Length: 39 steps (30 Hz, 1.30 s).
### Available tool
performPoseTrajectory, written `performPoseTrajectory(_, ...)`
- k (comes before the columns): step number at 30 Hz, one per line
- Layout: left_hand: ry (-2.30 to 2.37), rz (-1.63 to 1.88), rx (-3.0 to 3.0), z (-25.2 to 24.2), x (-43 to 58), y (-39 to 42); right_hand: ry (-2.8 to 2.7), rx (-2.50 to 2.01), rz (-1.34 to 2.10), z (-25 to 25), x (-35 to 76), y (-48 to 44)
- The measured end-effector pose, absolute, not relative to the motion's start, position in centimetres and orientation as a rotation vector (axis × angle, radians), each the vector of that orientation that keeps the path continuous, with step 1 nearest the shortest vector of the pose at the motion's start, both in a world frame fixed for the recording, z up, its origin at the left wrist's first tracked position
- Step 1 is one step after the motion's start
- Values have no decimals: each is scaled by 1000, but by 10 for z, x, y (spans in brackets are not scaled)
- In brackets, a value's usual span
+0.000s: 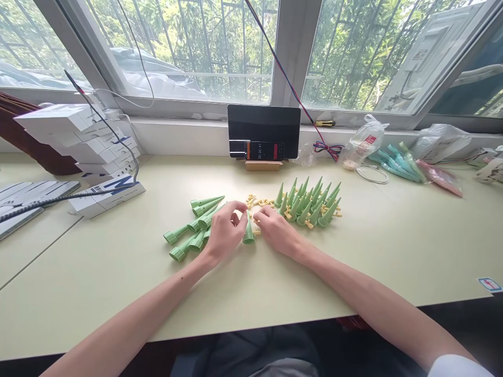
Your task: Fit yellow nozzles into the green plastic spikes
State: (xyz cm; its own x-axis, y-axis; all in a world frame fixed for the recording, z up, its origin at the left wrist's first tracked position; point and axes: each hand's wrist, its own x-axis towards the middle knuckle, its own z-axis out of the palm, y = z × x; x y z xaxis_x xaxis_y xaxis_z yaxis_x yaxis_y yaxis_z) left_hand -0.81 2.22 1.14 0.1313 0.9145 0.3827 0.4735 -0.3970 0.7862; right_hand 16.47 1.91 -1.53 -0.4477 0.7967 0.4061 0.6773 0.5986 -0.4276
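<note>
My left hand [228, 230] is closed, thumb and finger pinching the upper end of a green plastic watering spike [249, 234], whose wide socket faces me. Close by on the right, my right hand [274, 225] has its fingertips pressed together. A small yellow valve piece [257, 231] shows just below those fingertips; whether they grip anything is hidden. Loose green spikes [178, 234] lie in a pile left of my left hand, partly covered by it. Beyond my hands is a heap of small yellow valves [259, 201]. To the right, several green spikes [308, 204] stand tip-up in a group, with yellow valves on some.
A phone [264, 151] showing a timer leans on a dark screen [264, 123] at the back. White boxes [94, 139] are stacked at left, near a black cable [70, 196]. Plastic bags [365, 141] and teal packets [398, 162] lie at the back right.
</note>
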Motion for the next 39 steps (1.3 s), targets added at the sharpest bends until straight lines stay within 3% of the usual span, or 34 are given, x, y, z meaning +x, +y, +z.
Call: performPoseTrajectory(39,1329,1190,1942,10,-9,22,-2251,-1241,107,-22,166,28)
